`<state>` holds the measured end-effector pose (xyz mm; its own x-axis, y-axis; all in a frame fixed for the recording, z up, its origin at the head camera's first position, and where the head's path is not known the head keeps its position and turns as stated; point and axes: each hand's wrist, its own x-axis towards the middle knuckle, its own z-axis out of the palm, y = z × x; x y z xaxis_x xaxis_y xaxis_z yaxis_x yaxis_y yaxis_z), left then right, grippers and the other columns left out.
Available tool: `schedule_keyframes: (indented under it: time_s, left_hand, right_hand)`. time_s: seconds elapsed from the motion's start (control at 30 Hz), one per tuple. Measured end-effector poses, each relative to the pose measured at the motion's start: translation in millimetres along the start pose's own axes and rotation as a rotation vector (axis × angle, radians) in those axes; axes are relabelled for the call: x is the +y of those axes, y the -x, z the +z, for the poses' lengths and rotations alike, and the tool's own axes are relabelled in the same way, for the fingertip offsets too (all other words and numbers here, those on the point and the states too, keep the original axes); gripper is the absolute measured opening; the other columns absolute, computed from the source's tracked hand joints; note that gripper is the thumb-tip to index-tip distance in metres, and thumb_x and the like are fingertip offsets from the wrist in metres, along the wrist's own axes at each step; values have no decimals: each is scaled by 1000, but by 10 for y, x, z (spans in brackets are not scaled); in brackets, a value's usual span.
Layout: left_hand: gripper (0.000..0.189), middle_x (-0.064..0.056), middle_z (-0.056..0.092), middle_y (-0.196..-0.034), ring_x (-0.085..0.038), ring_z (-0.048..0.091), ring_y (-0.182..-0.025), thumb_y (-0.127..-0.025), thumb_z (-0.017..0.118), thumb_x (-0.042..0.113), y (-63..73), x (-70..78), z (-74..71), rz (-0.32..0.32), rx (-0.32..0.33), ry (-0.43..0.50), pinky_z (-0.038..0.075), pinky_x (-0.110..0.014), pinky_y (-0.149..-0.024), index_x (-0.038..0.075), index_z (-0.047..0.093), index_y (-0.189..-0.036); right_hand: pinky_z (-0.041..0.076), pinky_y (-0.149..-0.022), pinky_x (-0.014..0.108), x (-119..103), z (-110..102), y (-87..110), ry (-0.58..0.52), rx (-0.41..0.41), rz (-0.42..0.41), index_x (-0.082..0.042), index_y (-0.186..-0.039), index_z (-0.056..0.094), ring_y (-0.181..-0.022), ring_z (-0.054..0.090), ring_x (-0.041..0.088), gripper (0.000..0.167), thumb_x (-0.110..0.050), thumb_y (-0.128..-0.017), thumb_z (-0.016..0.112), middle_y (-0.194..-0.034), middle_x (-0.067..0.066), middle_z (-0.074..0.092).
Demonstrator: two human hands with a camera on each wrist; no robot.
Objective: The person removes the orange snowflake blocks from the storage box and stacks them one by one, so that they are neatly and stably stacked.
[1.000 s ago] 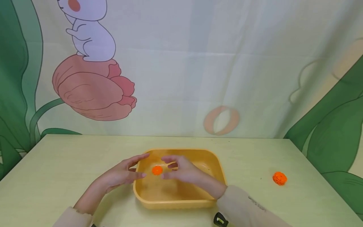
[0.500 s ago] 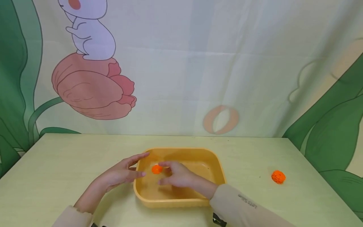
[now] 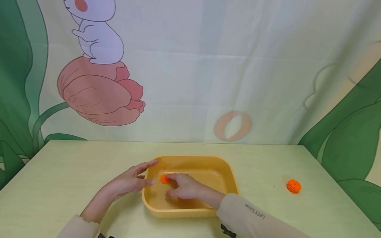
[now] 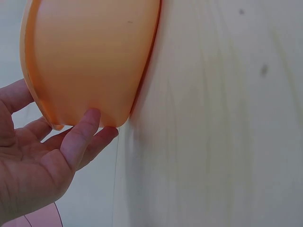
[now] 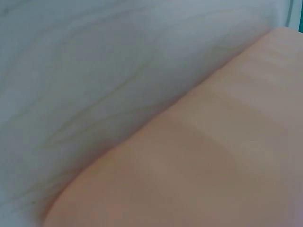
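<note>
A shallow yellow plastic basin (image 3: 193, 213) stands on the table. My left hand (image 3: 129, 181) holds its left end, index finger along the back corner and thumb at the left rim. In the left wrist view, the left hand (image 4: 52, 146) has its thumb and fingers about the end of the basin (image 4: 94, 56). Inside the basin lies a small round orange piece (image 3: 163, 179). My right hand (image 3: 187, 187) reaches in over it, index fingertip overlapping the piece and thumb spread apart. The right wrist view shows the basin's outer wall (image 5: 189, 179) and hides the hand.
A second orange piece (image 3: 293, 186), round with a bumpy surface, lies on the right side of the pale table (image 3: 262, 165). Behind the table hangs a printed cloth (image 3: 178, 72) with a rabbit and a flower.
My right hand has moved slightly left and down inside the basin, its index fingertip coming over the orange piece. The left hand stays at the basin's left end.
</note>
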<state>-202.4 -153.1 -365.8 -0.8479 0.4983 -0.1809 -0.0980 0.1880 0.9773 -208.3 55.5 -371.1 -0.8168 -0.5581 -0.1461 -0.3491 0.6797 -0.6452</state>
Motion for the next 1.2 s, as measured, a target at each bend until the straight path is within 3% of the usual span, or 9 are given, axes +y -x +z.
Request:
schedule_keyframes:
  time_s: [0.17, 0.3, 0.47, 0.73, 1.0, 1.2]
  left_hand:
    - [70, -28, 10, -147, -39, 42, -120, -85, 62, 11, -17, -5, 4, 1, -7, 8, 47, -42, -87, 6, 24, -144]
    - [70, -28, 7, -147, -38, 43, -119, -86, 62, 11, -24, -1, 1, 2, -7, 5, 47, -41, -87, 6, 24, -144]
    - [69, -27, 8, -148, -36, 44, -118, -86, 62, 11, -25, 8, -3, -5, -2, -2, 48, -39, -85, 7, 25, -144]
    - [69, -26, 8, -148, -35, 43, -119, -86, 62, 10, -20, 13, -3, -4, -6, 1, 48, -39, -86, 7, 24, -144]
    - [69, -27, 9, -148, -33, 46, -115, -86, 62, 11, -26, 6, 2, -6, 3, -13, 48, -37, -85, 7, 25, -144]
    - [69, -26, 9, -148, -36, 41, -119, -85, 63, 13, -7, 1, 7, -18, 29, -44, 47, -36, -82, 10, 28, -143]
  right_hand:
    - [45, -85, 27, 18, -14, 13, -15, 62, -49, 0, -112, 62, -89, 59, 19, 34, -10, -79, 66, -102, 8, 66]
    - [47, -82, 27, 30, -21, 2, 8, 107, -83, 1, -106, 64, -89, 60, 20, 30, -6, -77, 67, -96, 9, 67]
    - [45, -86, 26, 44, -15, -18, 161, 100, -129, 2, -106, 65, -93, 59, 19, 37, -9, -71, 72, -100, 9, 67]
    - [38, -66, 18, 18, 15, -10, 336, 83, -235, 0, -89, 69, -71, 46, 9, 20, -8, -71, 73, -74, 0, 59]
    - [38, -65, 16, 8, 38, -16, 287, 57, -148, -2, -88, 62, -70, 43, 8, 22, -4, -69, 73, -74, -3, 50]
    - [36, -62, 16, -10, 17, -14, 201, 14, -184, -6, -92, 60, -67, 43, 7, 30, 8, -66, 66, -73, -3, 53]
